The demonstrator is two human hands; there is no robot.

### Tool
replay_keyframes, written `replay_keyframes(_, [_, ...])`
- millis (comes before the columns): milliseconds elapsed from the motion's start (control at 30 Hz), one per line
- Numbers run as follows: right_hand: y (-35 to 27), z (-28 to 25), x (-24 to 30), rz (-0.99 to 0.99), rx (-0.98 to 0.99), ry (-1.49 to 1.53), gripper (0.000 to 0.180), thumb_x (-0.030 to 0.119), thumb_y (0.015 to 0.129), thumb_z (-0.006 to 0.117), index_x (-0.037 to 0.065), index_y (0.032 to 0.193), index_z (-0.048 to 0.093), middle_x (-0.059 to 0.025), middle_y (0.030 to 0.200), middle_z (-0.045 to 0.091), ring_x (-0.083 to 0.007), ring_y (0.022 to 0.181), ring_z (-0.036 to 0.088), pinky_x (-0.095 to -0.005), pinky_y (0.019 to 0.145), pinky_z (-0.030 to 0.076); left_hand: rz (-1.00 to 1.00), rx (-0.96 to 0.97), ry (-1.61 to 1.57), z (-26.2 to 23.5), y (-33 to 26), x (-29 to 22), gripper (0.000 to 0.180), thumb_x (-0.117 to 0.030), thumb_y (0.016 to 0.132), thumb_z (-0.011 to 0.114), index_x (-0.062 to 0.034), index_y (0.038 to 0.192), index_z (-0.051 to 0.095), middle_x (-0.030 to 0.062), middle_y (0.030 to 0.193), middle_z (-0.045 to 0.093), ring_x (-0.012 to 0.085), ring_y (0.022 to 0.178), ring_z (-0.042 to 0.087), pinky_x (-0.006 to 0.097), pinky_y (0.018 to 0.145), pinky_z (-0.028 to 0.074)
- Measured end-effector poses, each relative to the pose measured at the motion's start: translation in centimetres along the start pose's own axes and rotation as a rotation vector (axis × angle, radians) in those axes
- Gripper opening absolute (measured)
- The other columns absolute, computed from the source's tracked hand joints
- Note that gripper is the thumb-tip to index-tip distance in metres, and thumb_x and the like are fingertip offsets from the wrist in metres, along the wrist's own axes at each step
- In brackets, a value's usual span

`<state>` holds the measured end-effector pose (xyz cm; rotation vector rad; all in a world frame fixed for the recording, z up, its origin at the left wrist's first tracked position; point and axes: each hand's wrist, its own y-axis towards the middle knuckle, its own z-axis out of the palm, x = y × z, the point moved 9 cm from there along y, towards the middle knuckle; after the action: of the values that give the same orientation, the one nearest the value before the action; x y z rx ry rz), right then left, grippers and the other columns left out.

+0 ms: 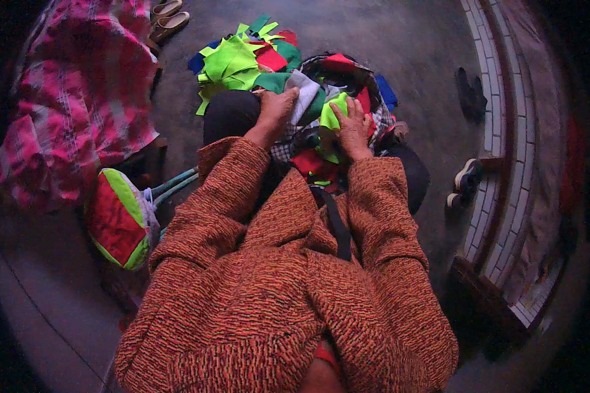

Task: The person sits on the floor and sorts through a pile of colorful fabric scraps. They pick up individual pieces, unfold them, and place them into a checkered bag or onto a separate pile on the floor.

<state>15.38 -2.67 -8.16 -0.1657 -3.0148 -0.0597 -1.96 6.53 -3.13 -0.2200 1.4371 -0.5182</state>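
Observation:
My left hand (276,116) is closed on the edge of a pale grey-white fabric piece (304,90), above my left knee. A neon yellow-green fabric piece (332,116) is gripped in my right hand (354,128), its fingers bent over the upper edge. Both hands are above a checked cloth (282,152) spread between my knees, with red, green and dark scraps in its folds. Just beyond my left hand lies a heap of neon green scraps (231,62), with a red scrap (270,59) and blue and dark green ones among them.
At left, a pink checked cloth (78,98) drapes over something hidden. A red and neon patchwork item (121,219) sits near my left elbow. Shoes (169,26) rest at the far left; dark shoes (467,178) stand by a white-tiled step (490,131) on the right.

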Motion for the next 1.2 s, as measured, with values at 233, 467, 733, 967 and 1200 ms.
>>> replay_keyframes(233, [1.7,1.7,-1.0,-0.047,-0.038,0.101,0.046,0.019,0.066,0.066,0.029,0.11,0.055,-0.0078,0.132,0.036,-0.0274,0.125,0.029,-0.0504,0.091,0.03,0.028,-0.031,-0.051,0.0,0.3,0.1,0.033,-0.006,0.074,0.062,-0.0017,0.105,0.05,0.0064,0.097,0.055,0.0168,0.081,0.054,0.031,0.071,0.046])
replay_keyframes(467, [0.9,1.3,1.8,-0.129,0.224,0.127,0.064,0.03,0.058,0.075,0.029,0.117,0.05,-0.0074,0.135,0.032,-0.0281,0.128,0.025,-0.0532,0.095,0.027,-0.052,-0.015,-0.158,0.1,0.3,0.5,0.029,-0.006,0.076,0.061,-0.0015,0.103,0.051,0.0065,0.093,0.057,0.0177,0.079,0.057,0.03,0.068,0.047])
replay_keyframes(733, [3.4,-0.6,-2.5,0.041,-0.131,0.393,0.02,0.012,0.067,0.06,0.013,0.086,0.061,-0.0047,0.098,0.059,-0.0259,0.096,0.054,-0.0411,0.08,0.04,0.059,-0.045,-0.056,-0.4,1.4,1.4,0.03,-0.005,0.077,0.06,-0.0018,0.105,0.05,0.008,0.096,0.057,0.0187,0.081,0.057,0.031,0.069,0.048])
replay_keyframes(967, [3.0,-10.6,-6.3,0.437,-0.341,0.682,0.02,0.022,0.077,0.065,0.007,0.09,0.061,-0.0075,0.087,0.063,-0.0206,0.076,0.059,-0.0327,0.068,0.046,0.084,0.008,-0.13,0.2,2.0,2.4,0.031,-0.009,0.075,0.059,0.001,0.103,0.05,0.0092,0.089,0.058,0.0183,0.074,0.056,0.031,0.064,0.047])
replay_keyframes(1200, [1.9,-11.4,-9.5,0.564,-0.499,1.197,0.021,0.022,0.085,0.058,0.002,0.091,0.059,-0.0037,0.08,0.062,-0.0101,0.069,0.054,-0.0282,0.063,0.045,-0.064,0.191,-0.053,1.9,0.5,2.0,0.028,-0.014,0.078,0.061,-0.0006,0.101,0.054,0.0076,0.087,0.06,0.0174,0.068,0.058,0.029,0.059,0.049])
